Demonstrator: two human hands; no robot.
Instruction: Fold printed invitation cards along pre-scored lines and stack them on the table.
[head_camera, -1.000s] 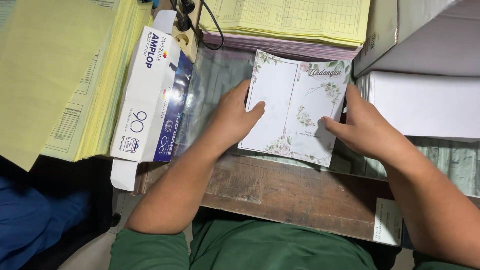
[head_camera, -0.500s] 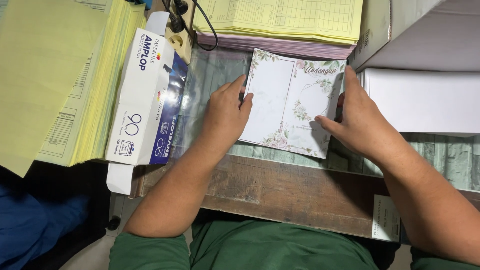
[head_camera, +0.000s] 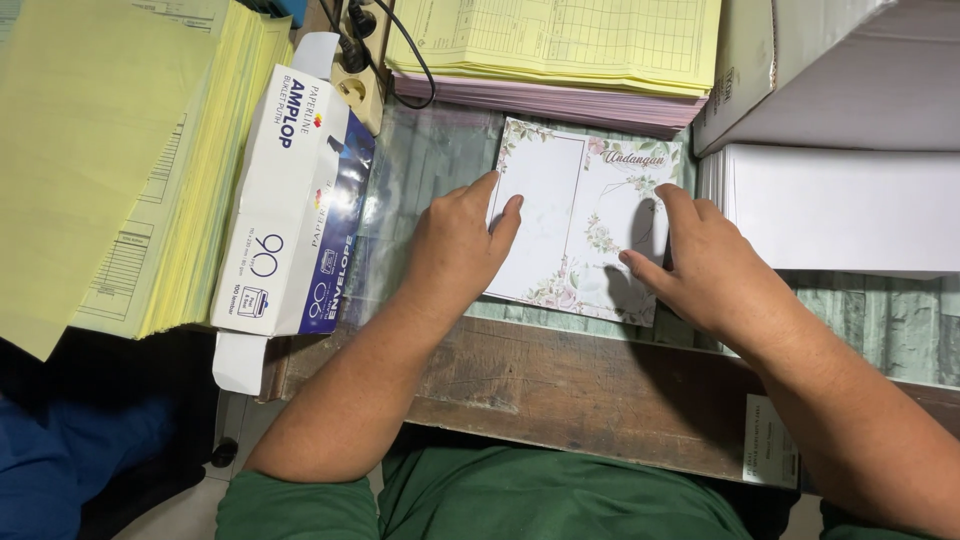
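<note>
One floral card (head_camera: 585, 225) is pressed flat on the table (head_camera: 560, 385) under two hands. The left hand (head_camera: 455, 250) is laid on its left edge, fingers loosely spread, gripping nothing; the right hand (head_camera: 700, 260) is laid on its right side, fingers extended, also gripping nothing. A clear plastic sheet (head_camera: 420, 165) is spread beneath. One envelope box (head_camera: 295, 205), end flap open, is seen to the left; its contents cannot be told. Two yellow paper stacks (head_camera: 120, 150) (head_camera: 560, 45) and one white stack (head_camera: 840, 205) are ranged around.
</note>
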